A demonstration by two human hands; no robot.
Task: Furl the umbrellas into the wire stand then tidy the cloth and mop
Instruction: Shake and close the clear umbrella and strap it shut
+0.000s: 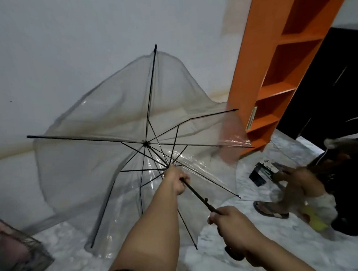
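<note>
A clear plastic umbrella [104, 125] with black ribs is spread open in front of me, its canopy facing the white wall. My left hand [176, 181] grips the black shaft [198, 195] up where the ribs meet the runner. My right hand [236, 224] grips the lower shaft by the black handle. The wire stand [21, 248] pokes in at the bottom left corner, with something pink inside it.
An orange shelf unit [273, 75] leans up at the right, close to the umbrella's rib tips. Another person [317, 183] crouches at the right on the marble floor [259, 252], wearing a sandal, near dark items on the floor. A dark doorway lies behind them.
</note>
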